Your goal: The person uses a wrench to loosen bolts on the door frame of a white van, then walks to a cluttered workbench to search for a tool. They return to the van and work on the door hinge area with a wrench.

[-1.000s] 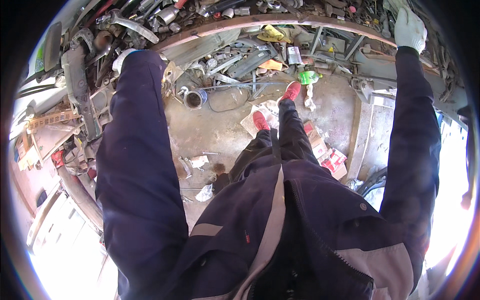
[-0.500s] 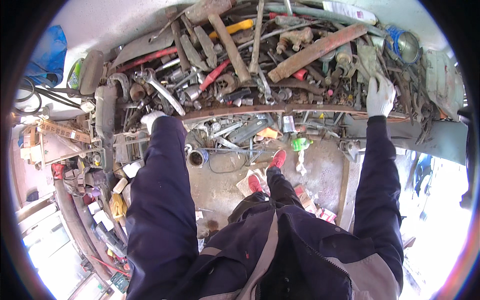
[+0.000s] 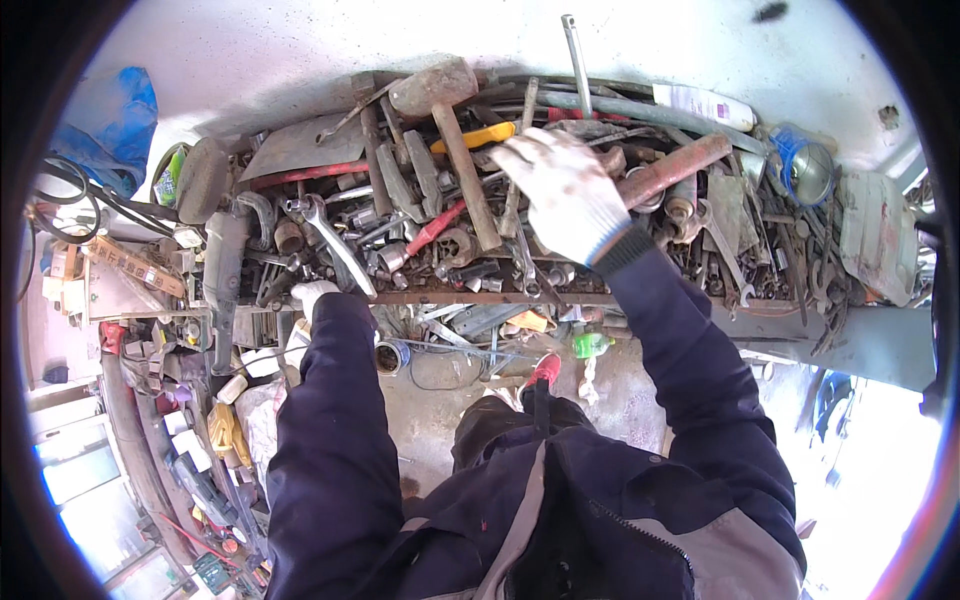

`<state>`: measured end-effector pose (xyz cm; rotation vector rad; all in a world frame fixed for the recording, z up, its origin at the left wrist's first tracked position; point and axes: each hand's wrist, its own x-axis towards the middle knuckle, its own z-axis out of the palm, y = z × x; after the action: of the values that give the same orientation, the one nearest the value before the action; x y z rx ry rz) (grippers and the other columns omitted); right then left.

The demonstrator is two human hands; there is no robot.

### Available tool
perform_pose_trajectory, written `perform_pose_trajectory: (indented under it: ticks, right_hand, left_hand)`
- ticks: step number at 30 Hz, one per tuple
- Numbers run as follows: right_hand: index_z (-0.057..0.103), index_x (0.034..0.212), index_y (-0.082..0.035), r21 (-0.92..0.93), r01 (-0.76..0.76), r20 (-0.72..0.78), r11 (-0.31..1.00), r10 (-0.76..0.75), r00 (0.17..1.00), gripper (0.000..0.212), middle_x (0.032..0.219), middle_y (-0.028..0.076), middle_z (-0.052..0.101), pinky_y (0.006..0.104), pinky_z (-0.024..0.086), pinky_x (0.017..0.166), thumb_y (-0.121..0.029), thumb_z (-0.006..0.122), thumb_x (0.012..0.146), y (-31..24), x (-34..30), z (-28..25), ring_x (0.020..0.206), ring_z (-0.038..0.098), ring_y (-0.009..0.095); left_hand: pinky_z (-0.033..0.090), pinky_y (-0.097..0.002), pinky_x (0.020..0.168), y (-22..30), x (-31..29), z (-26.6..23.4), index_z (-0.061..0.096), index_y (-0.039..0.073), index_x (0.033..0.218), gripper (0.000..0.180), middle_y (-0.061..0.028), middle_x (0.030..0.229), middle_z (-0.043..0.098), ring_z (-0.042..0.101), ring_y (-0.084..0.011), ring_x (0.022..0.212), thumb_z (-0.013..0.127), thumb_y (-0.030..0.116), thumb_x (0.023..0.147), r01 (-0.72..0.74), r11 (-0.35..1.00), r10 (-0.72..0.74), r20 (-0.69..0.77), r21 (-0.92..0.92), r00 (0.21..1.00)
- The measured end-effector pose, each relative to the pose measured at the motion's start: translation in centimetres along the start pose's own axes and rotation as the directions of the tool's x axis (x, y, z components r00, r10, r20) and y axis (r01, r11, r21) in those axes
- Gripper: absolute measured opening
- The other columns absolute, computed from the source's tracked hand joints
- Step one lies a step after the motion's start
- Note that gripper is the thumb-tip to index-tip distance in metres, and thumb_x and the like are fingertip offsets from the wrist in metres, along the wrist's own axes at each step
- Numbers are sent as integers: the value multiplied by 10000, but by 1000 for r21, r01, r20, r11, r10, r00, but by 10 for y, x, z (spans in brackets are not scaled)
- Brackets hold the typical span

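My right hand (image 3: 572, 192), in a white glove with dirty fingertips, hovers over the middle of a heap of tools with its fingers stretched out to the left. It partly hides a thin rusty bar (image 3: 519, 150) and the end of a thick red-brown handle (image 3: 685, 168). Left of it lies a mallet (image 3: 462, 160) with a wooden handle. Resting by the bench's front edge (image 3: 450, 297), my gloved left hand (image 3: 314, 292) is mostly covered by its sleeve, so its fingers are hidden. Just beyond it lies a long chrome wrench (image 3: 338, 245), near a red-handled tool (image 3: 436, 228).
A dark grinder-like power tool (image 3: 224, 255) stands at the left end of the bench. Toward the right are an open-end wrench (image 3: 728, 255), a clear jar with a blue rim (image 3: 803, 165) and a dirty white plastic jug (image 3: 872, 235). Below, a round can (image 3: 391, 356) sits under the bench.
My right hand has left the right end of the heap and swung left to its middle. The view has tilted up, showing more wall. My left hand stays near the bench edge.
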<state>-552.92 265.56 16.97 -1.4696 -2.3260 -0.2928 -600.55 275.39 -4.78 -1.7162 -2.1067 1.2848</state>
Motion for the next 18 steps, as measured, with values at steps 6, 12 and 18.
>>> perform_pose_trajectory:
  ticks: [6,12,18]
  right_hand:
    - [663,1457,-65,-159,150,139,976,-128,982,555,1476,170,651,514,421,1233,-124,683,905,32,56,35,1382,610,332]
    - [672,1453,-86,-120,174,303,977,-130,944,515,1127,144,736,493,482,1162,-100,647,939,60,68,43,1147,694,327]
    - [683,1389,-71,-160,318,297,934,-262,918,467,1139,151,757,469,591,975,-223,728,950,70,65,41,1073,744,322]
  left_hand:
    - [425,-504,998,9,22,29,788,193,1358,342,3,1357,789,721,-221,1234,557,234,1110,-28,997,25,38,73,999]
    - [422,-498,1037,15,44,60,752,163,1403,424,-21,1387,771,704,-233,1269,575,372,1079,154,931,-142,61,-332,988]
    - [380,-495,1155,4,-21,-6,666,123,1527,759,-95,1566,656,590,-253,1456,580,663,1000,-63,998,59,119,27,991]
